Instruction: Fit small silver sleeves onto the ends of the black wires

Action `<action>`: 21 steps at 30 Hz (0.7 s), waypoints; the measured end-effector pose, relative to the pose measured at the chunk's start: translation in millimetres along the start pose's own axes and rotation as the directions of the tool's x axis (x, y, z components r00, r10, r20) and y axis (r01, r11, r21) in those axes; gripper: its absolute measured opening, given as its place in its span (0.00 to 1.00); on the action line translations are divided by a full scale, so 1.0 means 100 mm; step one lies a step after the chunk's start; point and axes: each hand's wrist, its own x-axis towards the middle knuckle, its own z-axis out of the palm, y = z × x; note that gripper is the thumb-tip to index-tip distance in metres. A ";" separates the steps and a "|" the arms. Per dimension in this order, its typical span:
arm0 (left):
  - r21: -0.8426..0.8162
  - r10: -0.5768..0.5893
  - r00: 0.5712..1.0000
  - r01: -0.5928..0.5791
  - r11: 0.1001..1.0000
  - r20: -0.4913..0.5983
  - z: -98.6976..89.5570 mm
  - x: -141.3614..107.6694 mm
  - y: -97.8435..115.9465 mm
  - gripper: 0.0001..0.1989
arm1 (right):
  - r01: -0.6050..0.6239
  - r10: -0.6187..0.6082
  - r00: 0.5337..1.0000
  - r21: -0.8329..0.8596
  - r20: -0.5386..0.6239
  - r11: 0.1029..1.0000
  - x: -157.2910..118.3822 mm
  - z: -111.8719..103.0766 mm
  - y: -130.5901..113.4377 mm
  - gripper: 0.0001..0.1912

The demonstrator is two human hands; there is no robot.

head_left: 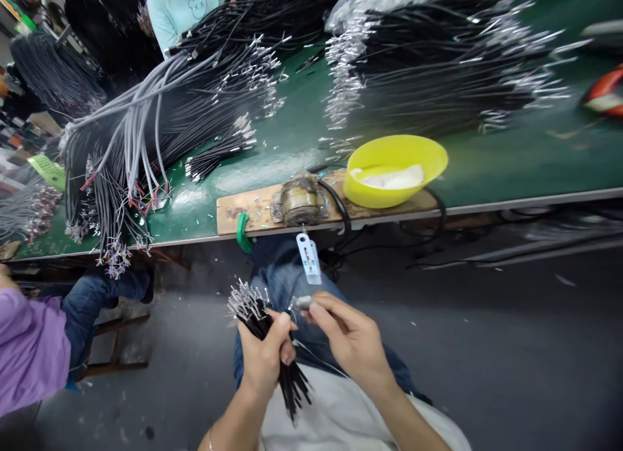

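My left hand (267,353) is wrapped round a bundle of black cables (294,386), their silvery wire ends fanned out above my fist. Close beside it, my right hand (353,341) pinches a small grey-white piece (304,302) between thumb and fingers; its exact kind is too small to make out. A thin white strand runs from between the hands down across my lap. Above them, a pale blue clip (309,259) sticks out from the shaft of a small motor (299,201) fixed on a wooden board (231,217).
A yellow bowl (396,195) with white material inside stands on the board's right end. Piles of black cables (438,68) and grey cables (156,107) lie along the green table (511,165). A green clamp (243,233) grips the board's left. People sit across and at left.
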 end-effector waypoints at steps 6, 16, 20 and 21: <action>0.049 -0.014 0.999 0.011 0.999 0.049 0.00 -0.06 -0.03 0.21 | 0.060 -0.055 0.996 -0.079 0.064 0.995 0.01 0.01 -0.10 0.13; -0.025 0.006 1.000 -0.006 1.000 0.018 0.05 -0.08 -0.01 0.21 | 0.221 -0.198 0.971 -0.180 0.135 0.959 -0.08 -0.12 -0.09 0.12; -0.041 -0.030 0.997 0.033 0.999 0.065 0.02 -0.04 0.03 0.20 | 0.106 -0.107 0.994 -0.138 0.001 0.985 -0.07 -0.16 -0.05 0.12; -0.038 -0.043 0.996 0.046 0.998 0.080 0.02 -0.04 0.03 0.20 | 0.100 -0.101 0.995 -0.124 -0.008 0.987 -0.07 -0.15 -0.05 0.10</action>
